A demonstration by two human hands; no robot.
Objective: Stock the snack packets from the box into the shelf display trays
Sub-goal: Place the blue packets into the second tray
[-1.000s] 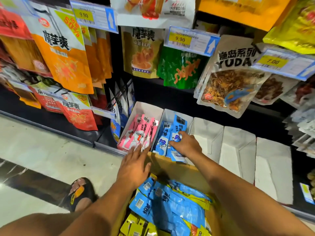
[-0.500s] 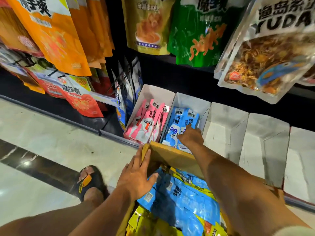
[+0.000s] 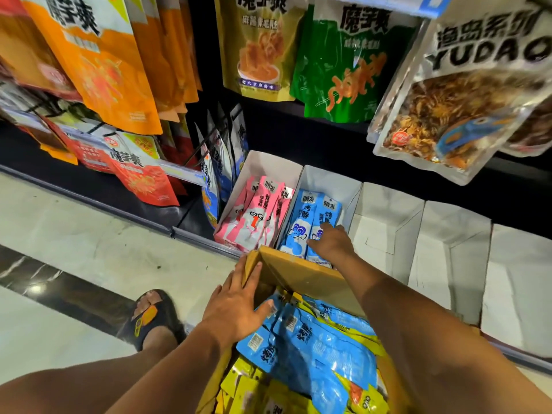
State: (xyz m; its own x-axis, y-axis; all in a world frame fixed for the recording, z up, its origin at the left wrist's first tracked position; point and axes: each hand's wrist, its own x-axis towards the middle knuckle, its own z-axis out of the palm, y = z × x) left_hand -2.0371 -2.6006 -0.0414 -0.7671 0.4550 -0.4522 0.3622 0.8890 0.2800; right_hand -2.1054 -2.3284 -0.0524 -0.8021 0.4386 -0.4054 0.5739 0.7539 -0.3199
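Observation:
A cardboard box [image 3: 301, 274] in front of me holds several blue packets [image 3: 316, 348] and yellow packets [image 3: 263, 395]. My left hand [image 3: 236, 306] rests flat on the box's left rim, fingers spread, thumb touching a blue packet. My right hand [image 3: 331, 243] reaches over the box flap into the second white display tray [image 3: 334, 180] and presses on the blue packets [image 3: 310, 222] standing there. The tray to its left [image 3: 268, 164] holds pink packets [image 3: 257, 216].
Three white trays [image 3: 385, 213] to the right hold nothing. Large snack bags hang on pegs above: orange [image 3: 98, 64], green [image 3: 346, 64], a clear fish bag [image 3: 460, 109]. My sandalled foot [image 3: 149, 318] stands on the pale tiled floor at left.
The view has dipped and moved closer to the shelf. My left hand slid back from the pink tray's front onto the box rim. My right hand stays on the blue packets in the tray.

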